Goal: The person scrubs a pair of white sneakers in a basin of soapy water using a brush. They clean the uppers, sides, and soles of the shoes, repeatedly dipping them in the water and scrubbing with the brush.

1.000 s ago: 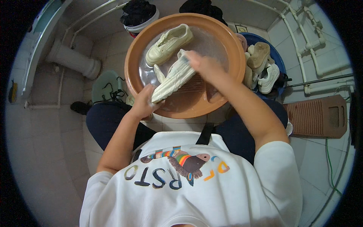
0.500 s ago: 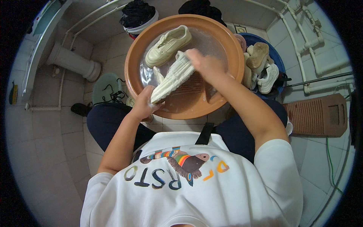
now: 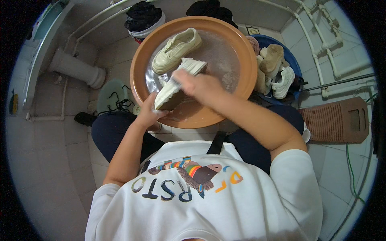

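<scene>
A large orange-brown basin (image 3: 246, 96) with wet, sudsy contents stands before me. Over its near left part, a white shoe (image 3: 194, 66) is tilted with its side turned up. My left hand (image 3: 148, 111) grips one end of that shoe, fingers closed round it. My right hand (image 3: 195, 85) is closed and pressed against the shoe's upturned side. Something small and pale shows at its fingers, too smeared to name. Just beyond, a cream shoe without laces (image 3: 169, 56) rests in the basin, touched by neither hand.
Right of the basin, a blue tub (image 3: 296, 64) holds several shoes. A brown washboard (image 3: 335, 120) lies beside my right knee. At left, a pale green tub (image 3: 105, 94) holds black laces (image 3: 120, 103). A bucket with dark cloth (image 3: 145, 18) stands behind, and pipes (image 3: 317, 56) line the wall.
My right hand has moved down and left along the shoe, from its far end to its middle. The shoe's far end now shows; my left hand keeps its hold.
</scene>
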Available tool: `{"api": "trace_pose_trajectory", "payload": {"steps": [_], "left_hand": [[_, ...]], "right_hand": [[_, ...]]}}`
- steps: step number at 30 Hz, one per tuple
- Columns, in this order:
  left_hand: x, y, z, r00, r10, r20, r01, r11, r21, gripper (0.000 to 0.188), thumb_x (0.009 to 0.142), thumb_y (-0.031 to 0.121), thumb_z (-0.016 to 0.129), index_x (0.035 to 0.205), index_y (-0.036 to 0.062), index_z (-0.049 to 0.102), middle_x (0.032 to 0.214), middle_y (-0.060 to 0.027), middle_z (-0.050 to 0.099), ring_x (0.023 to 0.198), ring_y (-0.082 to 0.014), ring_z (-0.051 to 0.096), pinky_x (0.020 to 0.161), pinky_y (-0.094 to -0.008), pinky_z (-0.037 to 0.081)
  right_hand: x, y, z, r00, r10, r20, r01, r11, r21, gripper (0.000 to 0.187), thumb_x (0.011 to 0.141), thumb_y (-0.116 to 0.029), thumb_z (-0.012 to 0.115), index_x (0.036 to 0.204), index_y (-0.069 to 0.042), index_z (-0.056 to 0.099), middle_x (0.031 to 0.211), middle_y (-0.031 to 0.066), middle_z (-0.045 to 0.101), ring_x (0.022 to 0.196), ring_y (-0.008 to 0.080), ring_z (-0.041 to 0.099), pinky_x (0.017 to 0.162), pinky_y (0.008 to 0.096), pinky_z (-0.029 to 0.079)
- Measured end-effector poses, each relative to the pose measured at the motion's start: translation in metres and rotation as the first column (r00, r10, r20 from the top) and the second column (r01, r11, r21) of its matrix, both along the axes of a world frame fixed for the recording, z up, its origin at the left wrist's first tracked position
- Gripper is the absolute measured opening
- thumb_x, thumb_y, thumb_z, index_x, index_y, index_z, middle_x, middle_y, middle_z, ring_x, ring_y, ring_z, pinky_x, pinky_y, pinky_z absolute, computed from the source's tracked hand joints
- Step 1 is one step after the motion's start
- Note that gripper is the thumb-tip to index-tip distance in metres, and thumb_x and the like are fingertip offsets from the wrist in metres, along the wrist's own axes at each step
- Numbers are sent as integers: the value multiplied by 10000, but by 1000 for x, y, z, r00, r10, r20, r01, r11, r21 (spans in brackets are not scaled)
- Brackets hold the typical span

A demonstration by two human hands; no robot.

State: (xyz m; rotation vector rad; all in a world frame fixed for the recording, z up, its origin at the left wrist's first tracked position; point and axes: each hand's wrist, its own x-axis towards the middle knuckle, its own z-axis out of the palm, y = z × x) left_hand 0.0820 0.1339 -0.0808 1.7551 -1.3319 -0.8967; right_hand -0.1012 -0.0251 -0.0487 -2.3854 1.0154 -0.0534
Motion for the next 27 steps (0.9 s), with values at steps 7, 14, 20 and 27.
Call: {"api": "trace_pose_trajectory", "payload": {"steps": [7, 14, 20, 27], "left_hand": [[0, -4, 0, 990, -76, 118, 79, 996, -27, 517, 634, 22, 728, 1089, 21, 482, 968, -104, 543, 934, -219, 531, 830, -307, 419], [-8, 0, 11, 960, -80, 267, 115, 986, -119, 518, 611, 57, 747, 1060, 31, 492, 961, -124, 529, 916, -292, 544, 811, -338, 431], [-22, -8, 31, 858, -197, 474, 219, 976, 8, 485, 568, 31, 754, 970, 33, 481, 931, -143, 496, 891, -343, 524, 773, -358, 433], [-16, -3, 26, 823, -212, 528, 227, 973, 38, 515, 554, 46, 748, 1003, 39, 497, 984, -140, 506, 920, -345, 528, 774, -371, 442]], "right_hand": [[-8, -66, -24, 991, -132, 32, 118, 950, 290, 605, 849, -599, 284, 1258, -185, 452, 1137, 299, 532, 1085, 404, 518, 951, 454, 365], [-3, 12, 49, 951, 306, -50, -304, 952, 38, 433, 857, -458, 387, 1176, -191, 508, 1024, 244, 591, 901, 394, 588, 809, 436, 449], [-18, -67, -15, 997, -40, -64, 38, 999, -33, 476, 846, -466, 450, 1241, -202, 468, 966, 241, 617, 901, 370, 606, 778, 420, 475], [-8, -7, 19, 983, 177, -46, -180, 980, -87, 464, 856, -428, 465, 1280, -249, 409, 881, 215, 632, 830, 381, 612, 701, 440, 480]]}}
